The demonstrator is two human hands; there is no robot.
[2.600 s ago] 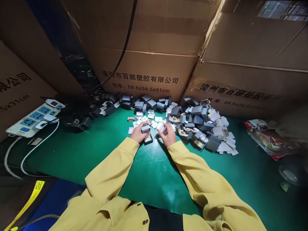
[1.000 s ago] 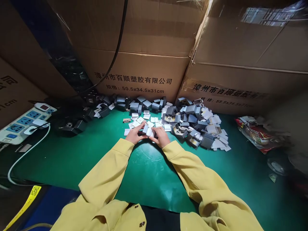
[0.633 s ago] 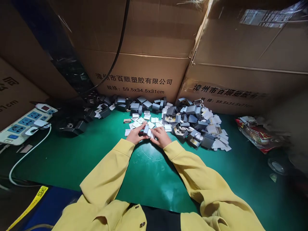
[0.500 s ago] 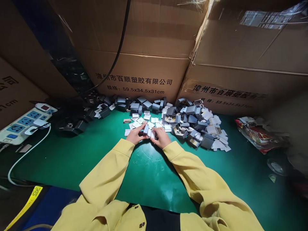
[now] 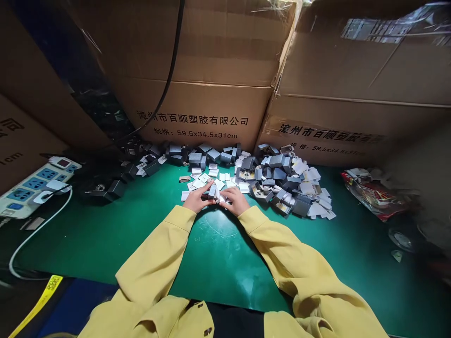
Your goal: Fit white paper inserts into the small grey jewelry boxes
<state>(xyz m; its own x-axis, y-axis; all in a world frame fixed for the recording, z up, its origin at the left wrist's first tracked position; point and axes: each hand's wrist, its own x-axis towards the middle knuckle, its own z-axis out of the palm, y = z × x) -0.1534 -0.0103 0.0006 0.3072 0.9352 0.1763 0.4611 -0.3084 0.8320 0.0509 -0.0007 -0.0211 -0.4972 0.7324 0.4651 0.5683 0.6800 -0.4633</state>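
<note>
My left hand [image 5: 198, 200] and my right hand [image 5: 235, 201] meet at the middle of the green mat [image 5: 225, 253], both in yellow sleeves. Between their fingertips they hold a small grey box [image 5: 212, 191] with a white card [image 5: 221, 197] against it. Just beyond the hands lie loose white cards [image 5: 200, 178]. A heap of small grey boxes and white cards [image 5: 285, 183] spreads to the right of my right hand.
Large cardboard cartons [image 5: 211, 94] wall in the back and sides. Dark boxes [image 5: 116, 180] lie at the back left. A white power strip [image 5: 35, 183] with a cable sits at the far left. A red plastic bag [image 5: 377, 197] lies at the right.
My hands have come together: earlier they were apart, the left on a grey box and the right on a white card. Since then they stay joined; the view has shifted slightly.
</note>
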